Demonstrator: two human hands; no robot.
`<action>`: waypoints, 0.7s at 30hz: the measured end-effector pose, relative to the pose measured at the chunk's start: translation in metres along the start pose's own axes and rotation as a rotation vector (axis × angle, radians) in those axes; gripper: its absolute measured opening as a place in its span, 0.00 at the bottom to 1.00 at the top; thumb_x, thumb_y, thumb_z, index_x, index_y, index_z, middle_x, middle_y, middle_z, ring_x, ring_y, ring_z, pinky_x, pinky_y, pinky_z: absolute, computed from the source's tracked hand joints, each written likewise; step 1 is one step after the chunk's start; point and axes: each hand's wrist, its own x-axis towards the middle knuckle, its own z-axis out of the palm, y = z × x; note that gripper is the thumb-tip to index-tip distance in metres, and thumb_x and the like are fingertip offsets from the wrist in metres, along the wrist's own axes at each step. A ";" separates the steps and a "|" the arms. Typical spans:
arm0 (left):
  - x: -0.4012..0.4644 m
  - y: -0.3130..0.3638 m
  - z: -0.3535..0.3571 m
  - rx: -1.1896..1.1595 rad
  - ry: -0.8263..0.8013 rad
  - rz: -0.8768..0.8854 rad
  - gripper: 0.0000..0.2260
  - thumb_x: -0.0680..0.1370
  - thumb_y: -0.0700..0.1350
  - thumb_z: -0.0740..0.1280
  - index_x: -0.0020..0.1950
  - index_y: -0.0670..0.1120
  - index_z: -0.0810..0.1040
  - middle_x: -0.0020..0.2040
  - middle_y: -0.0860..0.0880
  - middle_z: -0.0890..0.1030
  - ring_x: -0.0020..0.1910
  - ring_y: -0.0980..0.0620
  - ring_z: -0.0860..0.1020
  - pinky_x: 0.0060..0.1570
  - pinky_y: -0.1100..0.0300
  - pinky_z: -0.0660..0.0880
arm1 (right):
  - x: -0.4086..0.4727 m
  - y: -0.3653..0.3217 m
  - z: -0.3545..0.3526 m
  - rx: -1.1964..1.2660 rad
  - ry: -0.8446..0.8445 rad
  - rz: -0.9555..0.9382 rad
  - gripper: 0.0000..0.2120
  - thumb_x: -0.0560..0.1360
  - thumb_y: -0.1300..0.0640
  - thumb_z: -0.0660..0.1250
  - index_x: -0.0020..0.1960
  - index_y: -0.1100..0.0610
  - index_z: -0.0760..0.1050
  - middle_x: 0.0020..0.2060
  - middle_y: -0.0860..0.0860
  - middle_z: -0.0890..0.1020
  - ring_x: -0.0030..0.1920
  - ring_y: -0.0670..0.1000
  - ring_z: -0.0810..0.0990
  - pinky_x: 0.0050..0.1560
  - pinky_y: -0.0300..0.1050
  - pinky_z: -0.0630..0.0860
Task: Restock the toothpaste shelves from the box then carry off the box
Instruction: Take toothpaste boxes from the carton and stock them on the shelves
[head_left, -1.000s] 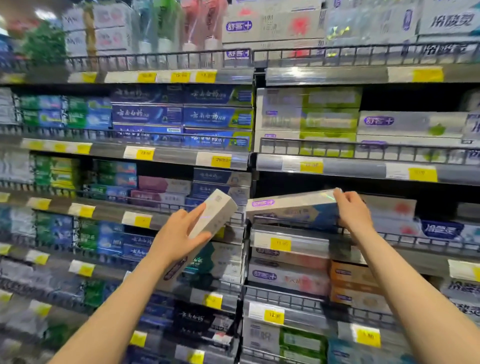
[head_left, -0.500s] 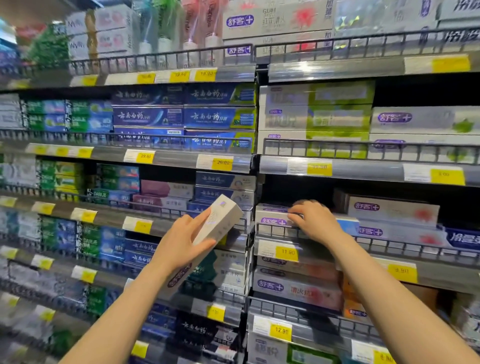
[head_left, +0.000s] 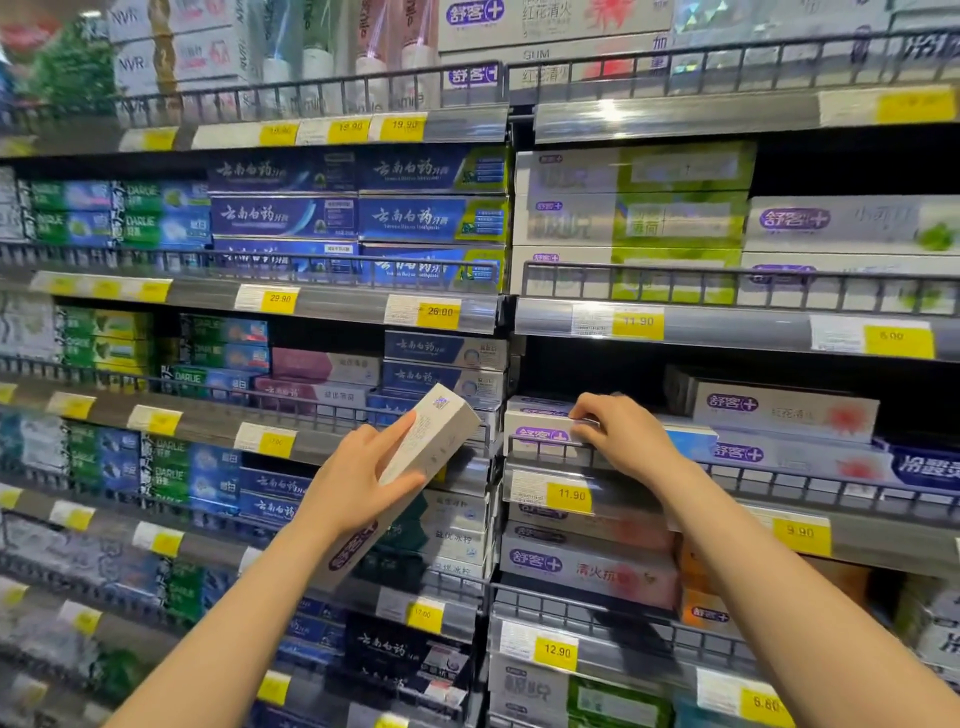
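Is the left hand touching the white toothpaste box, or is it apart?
Touching. The head view shows the left hand gripping the white toothpaste box, fingers on its upper face, thumb against its side.

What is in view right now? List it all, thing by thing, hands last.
held toothpaste carton: one, white with a purple logo, tilted in front of the left bay, off the shelf.
white toothpaste cartons: a short stack, exact count unclear, white and purple, behind the rail above the 11.90 tag.
dark blue cartons: six faces showing, blue with white script, upper left bay.
white and green cartons: three stacked, upper right bay.
price tags: many, yellow and white, along the shelf edges.
wire rails: dark grey, one along each shelf front.
left hand: grips the held toothpaste carton.
right hand: fingers curled on the white toothpaste cartons.
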 end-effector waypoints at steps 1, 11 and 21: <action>0.000 0.000 0.001 -0.001 -0.003 -0.001 0.39 0.65 0.71 0.53 0.75 0.62 0.52 0.49 0.53 0.69 0.49 0.55 0.67 0.45 0.57 0.70 | 0.000 0.000 0.000 -0.002 0.001 -0.002 0.06 0.77 0.52 0.64 0.53 0.52 0.75 0.47 0.50 0.80 0.50 0.52 0.75 0.46 0.49 0.74; 0.003 0.004 0.003 -0.005 0.006 0.011 0.39 0.65 0.71 0.53 0.75 0.62 0.52 0.46 0.54 0.68 0.48 0.55 0.67 0.42 0.59 0.67 | 0.003 -0.005 0.004 0.033 -0.022 -0.006 0.07 0.77 0.51 0.64 0.53 0.51 0.74 0.48 0.50 0.79 0.52 0.52 0.74 0.48 0.50 0.74; -0.004 -0.001 -0.006 0.008 -0.011 -0.024 0.39 0.64 0.72 0.52 0.75 0.62 0.52 0.45 0.56 0.66 0.47 0.56 0.67 0.41 0.59 0.67 | 0.002 -0.003 0.005 -0.001 -0.021 -0.017 0.07 0.78 0.49 0.62 0.53 0.51 0.72 0.39 0.47 0.72 0.43 0.49 0.70 0.40 0.45 0.68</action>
